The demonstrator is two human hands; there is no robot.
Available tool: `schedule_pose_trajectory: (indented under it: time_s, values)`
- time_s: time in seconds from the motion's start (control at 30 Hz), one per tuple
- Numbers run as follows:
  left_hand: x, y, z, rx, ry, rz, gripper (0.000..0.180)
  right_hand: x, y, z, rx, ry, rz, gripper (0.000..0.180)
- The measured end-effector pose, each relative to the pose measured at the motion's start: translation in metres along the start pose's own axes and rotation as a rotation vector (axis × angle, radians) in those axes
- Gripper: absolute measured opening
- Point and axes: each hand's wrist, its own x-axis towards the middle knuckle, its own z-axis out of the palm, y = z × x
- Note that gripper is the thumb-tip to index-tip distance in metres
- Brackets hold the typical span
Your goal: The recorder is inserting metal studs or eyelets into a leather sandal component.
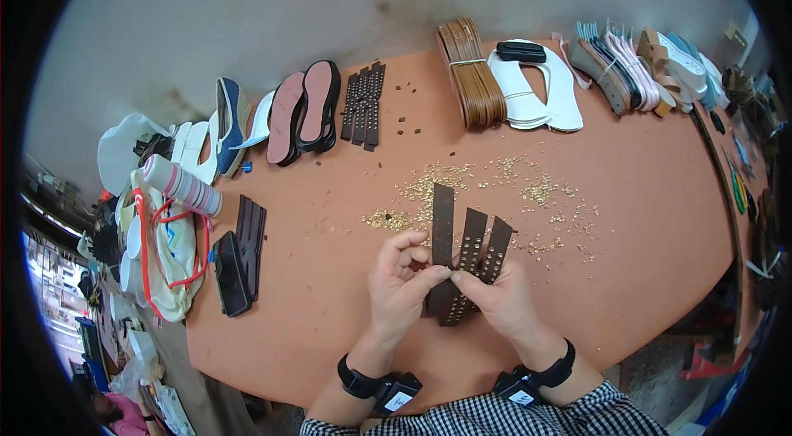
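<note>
Between my two hands is a dark brown shoe strap piece point(443, 221), cut into several strips that fan upward. Two of its strips carry rows of small gold studs; the left strip looks bare. My left hand point(403, 281) is closed on the left side of the piece, thumb and finger pinched at its middle. From the other side my right hand point(503, 297) grips the studded strips, its thumb tip meeting the left thumb. Whether a loose stud sits between the thumbs is too small to tell. Loose gold studs point(540, 188) lie scattered just beyond the hands.
Pink-topped soles point(286, 118), studded strap pieces point(363, 106), a brown strip bundle point(472, 77) and white cutouts point(561, 94) line the table's far side. More soles point(615, 65) stand far right. At left are plain dark straps point(250, 242), a black case point(232, 275) and a striped roll point(183, 186).
</note>
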Motion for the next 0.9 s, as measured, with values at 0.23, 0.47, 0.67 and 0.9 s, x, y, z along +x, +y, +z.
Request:
schedule_pose_trajectory:
  time_s: [0.23, 0.47, 0.67, 0.9]
  values:
    - [0.000, 0.004, -0.004, -0.073, 0.003, -0.092, 0.036, -0.001, 0.000, 0.000, -0.029, -0.023, 0.040, 0.011]
    - [0.003, 0.001, -0.013, -0.116, -0.021, -0.145, 0.029, 0.000, 0.000, -0.001, -0.029, -0.018, 0.098, 0.010]
    - [0.002, -0.002, -0.014, -0.049, -0.010, -0.098, 0.026, 0.001, 0.003, -0.003, -0.058, -0.016, 0.139, 0.011]
    - [0.027, 0.022, -0.046, 0.197, 0.235, -0.006, 0.019, 0.009, -0.009, -0.011, 0.256, 0.144, 0.097, 0.013]
